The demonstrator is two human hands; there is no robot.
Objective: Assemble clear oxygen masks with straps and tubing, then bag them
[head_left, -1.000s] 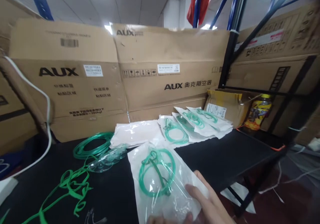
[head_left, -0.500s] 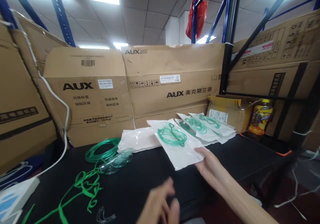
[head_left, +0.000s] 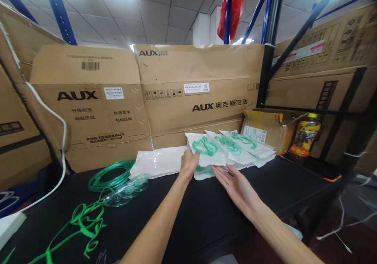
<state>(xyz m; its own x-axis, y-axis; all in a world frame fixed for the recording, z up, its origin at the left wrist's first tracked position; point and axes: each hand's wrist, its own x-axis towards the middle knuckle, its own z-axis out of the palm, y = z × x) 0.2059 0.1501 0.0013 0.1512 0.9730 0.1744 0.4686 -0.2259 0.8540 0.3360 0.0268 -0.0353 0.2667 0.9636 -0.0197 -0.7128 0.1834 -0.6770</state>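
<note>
A white pouch point(head_left: 203, 158) with a coiled green tube inside lies at the left end of a row of similar pouches point(head_left: 231, 144). My left hand point(head_left: 189, 164) is closed on its left edge, thumb on top. At the pouch's lower edge is my right hand point(head_left: 235, 183), its fingers stretched out and apart; the fingertips reach that edge, and I cannot tell whether they press on it. Part of another pouch shows beneath. Left of my left hand lies a stack of flat white pouches point(head_left: 160, 160).
On the black table point(head_left: 188, 224) at left lie a coil of green tubing point(head_left: 110, 175), clear plastic masks point(head_left: 126, 191) and tangled green straps point(head_left: 85, 220). Cardboard point(head_left: 182, 71) stands along the back. An open carton point(head_left: 265, 126), a drink bottle point(head_left: 304, 136) and a dark phone-like slab point(head_left: 312, 167) are at right.
The pouch has moved from my right hand's grip in the air down onto the row. My left hand has reached forward and taken its left edge; my right hand's fingers have spread.
</note>
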